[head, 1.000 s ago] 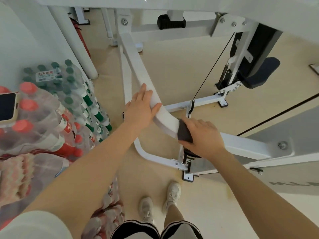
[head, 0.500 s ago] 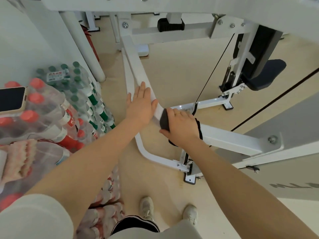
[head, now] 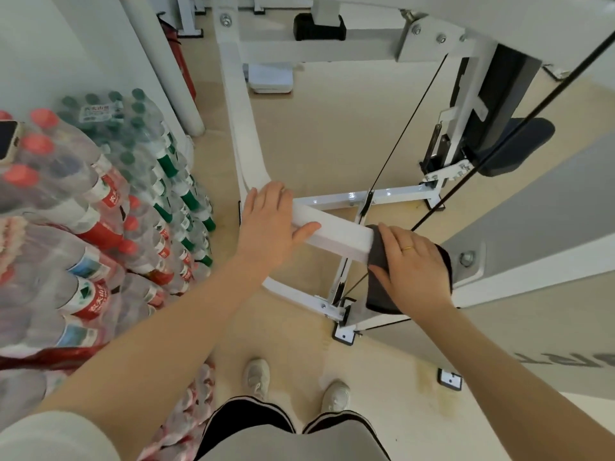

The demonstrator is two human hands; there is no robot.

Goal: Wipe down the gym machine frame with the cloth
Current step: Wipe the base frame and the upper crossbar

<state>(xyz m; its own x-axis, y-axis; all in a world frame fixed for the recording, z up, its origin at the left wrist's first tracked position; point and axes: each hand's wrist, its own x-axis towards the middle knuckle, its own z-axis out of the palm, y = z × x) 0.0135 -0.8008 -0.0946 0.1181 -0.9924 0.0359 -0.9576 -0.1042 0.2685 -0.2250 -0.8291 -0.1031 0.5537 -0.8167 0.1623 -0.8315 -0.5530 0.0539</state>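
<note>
The white frame bar (head: 336,239) of the gym machine runs from upper left, where it comes down from a bolted joint, curves, and then stretches toward the lower right; its long axis in front of the person lies slanting across the view, at about waist height above the floor (head: 332,134).

The left hand (head: 271,224) lies flat on the bar near the bend, fingers straight and pointing away from the person, thumb spread along the near edge of the bar; it grips nothing. The left arm reaches in from the lower left. The right hand (head: 411,261) presses the dark grey cloth (head: 377,281) on the bar, fingers curved over its top, a gold ring on one finger. The cloth drapes over the bar, and its lower edge hangs below the near side. The right arm comes in from the lower right.

Half a second ago the right hand and cloth sat just beside the left thumb; now they are farther right along the bar, with a bare stretch of white between the hands. The left hand keeps its place near the bend.

Shrink-wrapped packs of water bottles (head: 100,194) stand stacked at the left.
</note>
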